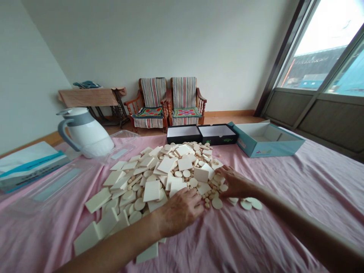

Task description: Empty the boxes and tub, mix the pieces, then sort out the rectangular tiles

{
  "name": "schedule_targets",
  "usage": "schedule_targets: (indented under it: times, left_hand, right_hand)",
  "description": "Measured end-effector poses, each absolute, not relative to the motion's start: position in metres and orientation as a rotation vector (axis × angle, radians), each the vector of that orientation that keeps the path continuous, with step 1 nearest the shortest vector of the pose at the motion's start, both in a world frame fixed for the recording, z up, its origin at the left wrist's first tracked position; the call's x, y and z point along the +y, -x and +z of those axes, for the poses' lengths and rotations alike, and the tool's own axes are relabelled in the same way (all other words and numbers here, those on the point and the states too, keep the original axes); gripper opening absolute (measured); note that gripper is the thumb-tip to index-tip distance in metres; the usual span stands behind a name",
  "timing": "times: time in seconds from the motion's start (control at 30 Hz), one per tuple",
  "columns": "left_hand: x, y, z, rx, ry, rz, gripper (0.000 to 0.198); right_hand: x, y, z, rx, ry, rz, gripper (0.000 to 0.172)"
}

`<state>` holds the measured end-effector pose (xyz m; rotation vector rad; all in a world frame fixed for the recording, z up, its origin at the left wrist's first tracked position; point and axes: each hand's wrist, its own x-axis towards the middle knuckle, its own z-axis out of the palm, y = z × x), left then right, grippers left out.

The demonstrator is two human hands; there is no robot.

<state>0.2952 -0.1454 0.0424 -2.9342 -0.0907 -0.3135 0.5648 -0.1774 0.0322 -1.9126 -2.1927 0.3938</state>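
Note:
A wide heap of pale wooden pieces (151, 190) lies on the pink cloth, with square tiles, round discs and small beads mixed together. At its front edge rests my left hand (180, 210), back up, fingers bent inward; whatever lies under them is hidden. My right hand (234, 182) reaches to the heap's right side, its fingers and thumb apart and touching the outer pieces. Between the two hands are small beads and a round disc (217, 203). A few loose discs (251, 203) lie by my right forearm.
Behind the heap stand two black box trays (183, 134) and a light blue box (273, 148). To the left are a white-and-grey jug (88, 132), clear plastic lids (57, 185) and a blue-and-white package (31, 165). Two wooden armchairs (184, 94) stand by the wall.

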Motion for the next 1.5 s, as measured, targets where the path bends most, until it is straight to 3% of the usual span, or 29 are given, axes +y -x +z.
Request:
schedule_targets:
  times: [0.2, 0.53, 0.7, 0.83, 0.97, 1.2, 1.5]
  left_hand:
    - [-0.147, -0.296, 0.043, -0.137, 2.936, -0.301, 0.007]
    - [-0.148, -0.292, 0.057, -0.196, 2.842, -0.212, 0.013]
    - [-0.137, -0.289, 0.065, -0.393, 2.861, -0.266, 0.015]
    - [-0.116, -0.286, 0.065, -0.661, 2.796, -0.429, 0.002]
    - [-0.1, -0.278, 0.062, -0.802, 2.7, -0.596, 0.009]
    - [-0.098, -0.271, 0.057, -0.851, 2.739, -0.685, 0.004]
    - [-0.099, -0.27, 0.054, -0.877, 2.768, -0.673, 0.005]
  right_hand:
    - [-0.169, -0.568, 0.028, -2.042, 1.957, 0.459, 0.049]
    - [-0.16, -0.558, 0.011, -1.828, 1.958, 0.214, 0.047]
    - [-0.133, -0.552, 0.04, -1.623, 1.911, 0.418, 0.036]
    - [-0.098, -0.52, 0.061, -1.643, 1.839, 0.444, 0.042]
    - [-0.068, -0.5, 0.072, -1.697, 1.602, 0.417, 0.046]
    - [-0.028, -0.55, 0.063, -1.326, 2.01, 0.176, 0.029]
    - [-0.02, -0.558, 0.035, -1.297, 2.05, 0.325, 0.04]
